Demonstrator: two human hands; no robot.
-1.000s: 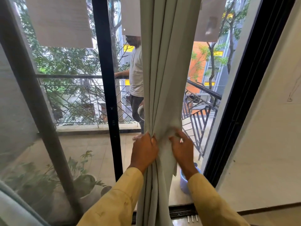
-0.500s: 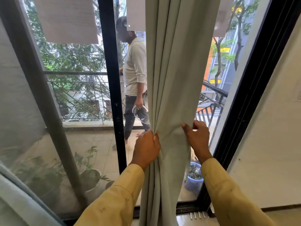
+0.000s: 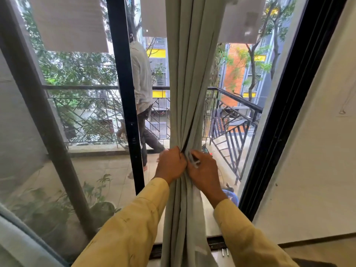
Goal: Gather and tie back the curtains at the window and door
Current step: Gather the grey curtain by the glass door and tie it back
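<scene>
A pale grey-green curtain [image 3: 189,78] hangs in tight vertical folds in front of the glass balcony door. My left hand [image 3: 170,163] grips the bunched folds from the left at waist height. From the right, my right hand [image 3: 204,171] closes on the same bundle, its fingers pressing the cloth toward the left hand. The two hands touch each other around the gathered curtain. Both arms wear yellow sleeves. No tie-back cord shows.
A black door frame post [image 3: 125,93] stands left of the curtain and a black frame [image 3: 279,120] right of it. Beyond the glass a person [image 3: 142,97] walks on the balcony by the railing [image 3: 238,105]. A potted plant [image 3: 100,201] sits low left. A white wall [image 3: 317,151] lies right.
My right hand has moved left and pulled the loose right part of the curtain into the bundle, meeting the left hand. The person outside has walked further along the balcony.
</scene>
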